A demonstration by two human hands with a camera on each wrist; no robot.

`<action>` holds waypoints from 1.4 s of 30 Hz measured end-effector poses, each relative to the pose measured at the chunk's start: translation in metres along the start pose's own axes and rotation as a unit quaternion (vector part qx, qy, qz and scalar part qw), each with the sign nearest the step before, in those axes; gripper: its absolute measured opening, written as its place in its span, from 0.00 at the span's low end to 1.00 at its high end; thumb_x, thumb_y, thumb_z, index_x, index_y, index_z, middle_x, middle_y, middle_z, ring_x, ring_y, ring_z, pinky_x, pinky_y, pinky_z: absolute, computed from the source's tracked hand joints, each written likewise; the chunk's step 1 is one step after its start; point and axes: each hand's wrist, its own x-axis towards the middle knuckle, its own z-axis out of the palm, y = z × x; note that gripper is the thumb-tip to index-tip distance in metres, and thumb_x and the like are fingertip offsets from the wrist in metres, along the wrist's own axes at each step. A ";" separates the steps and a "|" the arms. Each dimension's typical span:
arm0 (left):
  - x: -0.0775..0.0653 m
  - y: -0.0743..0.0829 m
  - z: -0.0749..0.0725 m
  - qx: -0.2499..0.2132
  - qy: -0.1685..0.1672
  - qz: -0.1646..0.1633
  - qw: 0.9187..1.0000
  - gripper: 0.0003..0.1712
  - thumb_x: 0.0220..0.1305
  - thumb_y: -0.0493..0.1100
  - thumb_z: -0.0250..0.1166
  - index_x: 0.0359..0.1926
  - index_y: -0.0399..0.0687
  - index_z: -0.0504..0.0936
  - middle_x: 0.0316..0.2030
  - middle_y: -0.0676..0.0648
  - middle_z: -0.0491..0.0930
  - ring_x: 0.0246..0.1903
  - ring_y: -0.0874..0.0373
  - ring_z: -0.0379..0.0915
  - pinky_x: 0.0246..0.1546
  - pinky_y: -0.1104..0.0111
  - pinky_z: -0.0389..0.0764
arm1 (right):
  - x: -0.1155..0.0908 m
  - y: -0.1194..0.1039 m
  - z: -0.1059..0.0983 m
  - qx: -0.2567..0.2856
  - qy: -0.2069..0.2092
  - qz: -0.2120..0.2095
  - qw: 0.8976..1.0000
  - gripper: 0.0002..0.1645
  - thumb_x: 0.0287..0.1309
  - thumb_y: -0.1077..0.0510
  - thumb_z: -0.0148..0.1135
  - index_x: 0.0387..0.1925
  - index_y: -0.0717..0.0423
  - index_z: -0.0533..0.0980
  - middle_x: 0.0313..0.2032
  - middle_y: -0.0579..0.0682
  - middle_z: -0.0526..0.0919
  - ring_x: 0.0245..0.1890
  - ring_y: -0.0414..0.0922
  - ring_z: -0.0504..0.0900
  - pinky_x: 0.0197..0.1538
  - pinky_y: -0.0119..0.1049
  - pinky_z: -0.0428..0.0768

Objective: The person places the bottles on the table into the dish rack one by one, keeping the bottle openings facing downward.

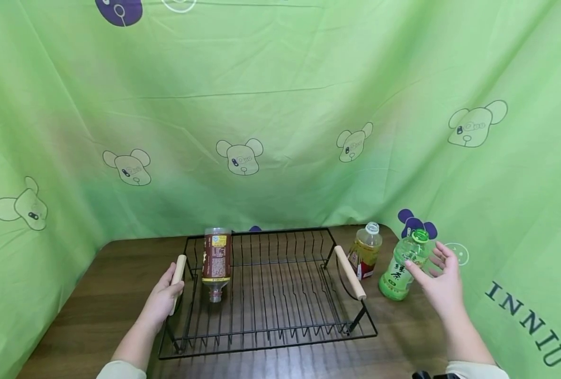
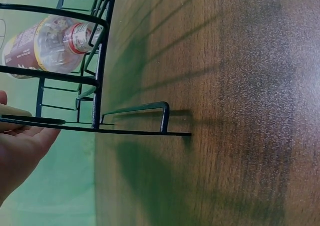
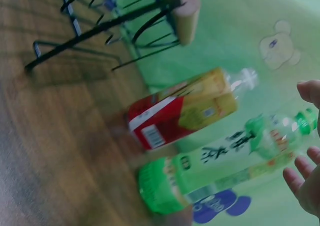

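My left hand (image 1: 161, 297) grips the left wooden handle (image 1: 178, 276) of a black wire dish rack (image 1: 280, 331). Inside the rack at its left lies a clear plastic bottle (image 1: 217, 258) with a brown label, its neck toward me; the left wrist view shows that bottle (image 2: 45, 48) behind the wires. Beside a green tea bottle (image 1: 401, 268), my right hand (image 1: 443, 287) is spread, thumb overlapping the bottle in the head view. The right wrist view shows these fingers (image 3: 295, 181) apart around the upper part of the upright green bottle (image 3: 215, 161).
Between rack and green bottle stands another clear bottle (image 1: 366, 250) with a yellow and red label. The rack's right wooden handle (image 1: 350, 272) is beside it. A brown wooden table (image 1: 105, 284) lies beneath, and a green printed curtain (image 1: 285, 105) hangs around the back and sides.
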 end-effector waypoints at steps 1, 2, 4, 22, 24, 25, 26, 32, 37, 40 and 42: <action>0.000 0.000 0.000 -0.001 0.000 0.000 1.000 0.39 0.74 0.33 0.42 0.75 0.33 0.31 0.76 0.31 0.29 0.75 0.33 0.32 0.74 0.45 0.45 | 0.001 0.004 0.001 0.001 0.000 0.005 1.000 0.54 0.59 0.55 0.68 0.76 0.56 0.45 0.73 0.63 0.56 0.68 0.59 0.62 0.70 0.40 0.67; -0.001 0.000 0.000 -0.002 -0.001 0.000 1.000 0.38 0.74 0.33 0.42 0.75 0.33 0.30 0.76 0.31 0.29 0.75 0.33 0.32 0.74 0.46 0.46 | 0.003 0.007 0.002 0.005 0.000 0.008 1.000 0.54 0.59 0.55 0.68 0.76 0.56 0.45 0.74 0.63 0.54 0.68 0.61 0.61 0.71 0.47 0.66; -0.001 0.001 0.000 -0.002 0.000 0.001 1.000 0.38 0.74 0.33 0.42 0.75 0.33 0.30 0.76 0.31 0.29 0.75 0.34 0.33 0.74 0.46 0.46 | 0.006 0.014 0.005 0.013 0.003 0.011 1.000 0.56 0.58 0.56 0.68 0.76 0.56 0.43 0.74 0.63 0.53 0.69 0.62 0.60 0.71 0.54 0.63; -0.003 0.001 0.000 -0.004 -0.001 -0.001 1.000 0.39 0.74 0.32 0.42 0.75 0.33 0.30 0.76 0.32 0.27 0.75 0.33 0.31 0.74 0.46 0.47 | 0.019 0.043 0.026 0.059 0.007 0.040 0.997 0.62 0.54 0.60 0.70 0.77 0.51 0.38 0.73 0.69 0.51 0.67 0.67 0.60 0.68 0.63 0.63; -0.003 0.000 0.000 -0.004 -0.001 -0.001 1.000 0.39 0.74 0.32 0.42 0.75 0.33 0.30 0.76 0.32 0.27 0.75 0.33 0.30 0.74 0.46 0.47 | 0.020 0.045 0.028 0.061 0.009 0.039 0.997 0.62 0.53 0.61 0.70 0.77 0.51 0.38 0.73 0.69 0.52 0.67 0.67 0.60 0.67 0.63 0.63; -0.003 0.000 0.000 -0.003 -0.001 -0.001 1.000 0.39 0.74 0.32 0.42 0.75 0.33 0.30 0.76 0.32 0.27 0.75 0.33 0.30 0.74 0.46 0.47 | 0.020 0.046 0.028 0.058 0.010 0.039 0.997 0.63 0.53 0.62 0.70 0.77 0.50 0.38 0.72 0.69 0.53 0.66 0.66 0.61 0.67 0.63 0.63; -0.002 0.000 0.000 -0.004 -0.001 0.000 1.000 0.38 0.74 0.32 0.42 0.75 0.33 0.30 0.76 0.31 0.27 0.75 0.33 0.30 0.74 0.46 0.46 | 0.021 0.046 0.028 0.058 0.011 0.040 0.997 0.63 0.52 0.62 0.70 0.77 0.50 0.38 0.72 0.69 0.52 0.66 0.66 0.61 0.67 0.64 0.62; -0.001 -0.002 0.000 0.002 0.001 -0.002 1.000 0.39 0.74 0.34 0.43 0.76 0.34 0.31 0.76 0.32 0.29 0.75 0.33 0.30 0.73 0.43 0.43 | 0.021 0.048 0.031 0.047 0.015 0.044 0.998 0.63 0.52 0.63 0.70 0.76 0.49 0.38 0.70 0.68 0.56 0.64 0.62 0.63 0.67 0.62 0.64; -0.002 -0.001 0.000 0.007 0.004 -0.006 1.000 0.39 0.74 0.35 0.43 0.76 0.35 0.32 0.76 0.32 0.30 0.75 0.33 0.31 0.72 0.42 0.43 | 0.022 0.048 0.033 0.036 0.010 0.041 0.998 0.61 0.54 0.62 0.69 0.76 0.49 0.37 0.68 0.69 0.57 0.62 0.61 0.64 0.66 0.62 0.65; -0.002 -0.001 0.000 0.010 0.006 -0.007 1.000 0.38 0.74 0.35 0.42 0.76 0.35 0.32 0.76 0.31 0.30 0.75 0.32 0.31 0.72 0.41 0.43 | 0.022 0.048 0.034 0.036 0.006 0.041 0.999 0.61 0.55 0.62 0.68 0.76 0.49 0.37 0.68 0.70 0.56 0.63 0.63 0.64 0.65 0.62 0.65; -0.002 0.000 0.000 0.010 0.007 -0.008 1.000 0.38 0.75 0.35 0.42 0.76 0.35 0.32 0.76 0.32 0.30 0.75 0.33 0.31 0.73 0.41 0.43 | 0.022 0.048 0.034 0.037 0.006 0.041 0.998 0.60 0.55 0.62 0.68 0.76 0.49 0.37 0.68 0.69 0.56 0.62 0.62 0.64 0.65 0.61 0.65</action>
